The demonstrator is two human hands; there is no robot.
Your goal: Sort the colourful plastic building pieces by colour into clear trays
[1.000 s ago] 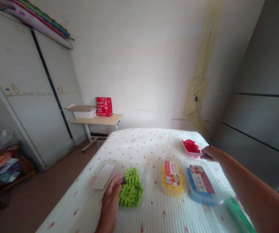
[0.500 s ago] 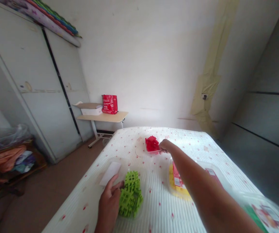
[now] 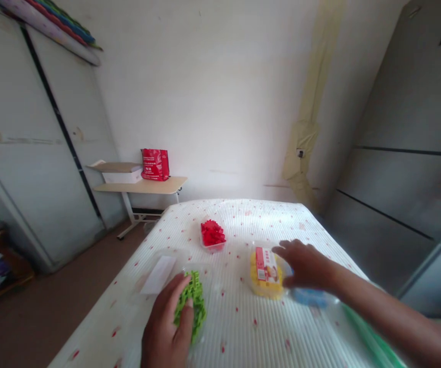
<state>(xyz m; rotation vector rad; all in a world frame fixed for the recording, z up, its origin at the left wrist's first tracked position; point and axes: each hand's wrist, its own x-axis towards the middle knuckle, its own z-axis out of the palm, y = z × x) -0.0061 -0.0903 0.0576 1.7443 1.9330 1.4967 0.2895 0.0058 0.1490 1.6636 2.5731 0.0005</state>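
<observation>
The left hand [image 3: 166, 322] curled over green waffle blocks [image 3: 196, 301], near left; nobody could tell if it gripped. The right hand [image 3: 304, 263], fingers spread, hung by the yellow box [image 3: 262, 289], right. One bump could spill the green blocks.

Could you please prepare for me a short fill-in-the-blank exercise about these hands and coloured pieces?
1. The pieces nearest the left hand are ____ in colour.
2. Inside the labelled box just left of the right hand, the colour is ____.
3. The red pieces lie to the ____ of that box.

Missing words: green; yellow; left.
</observation>
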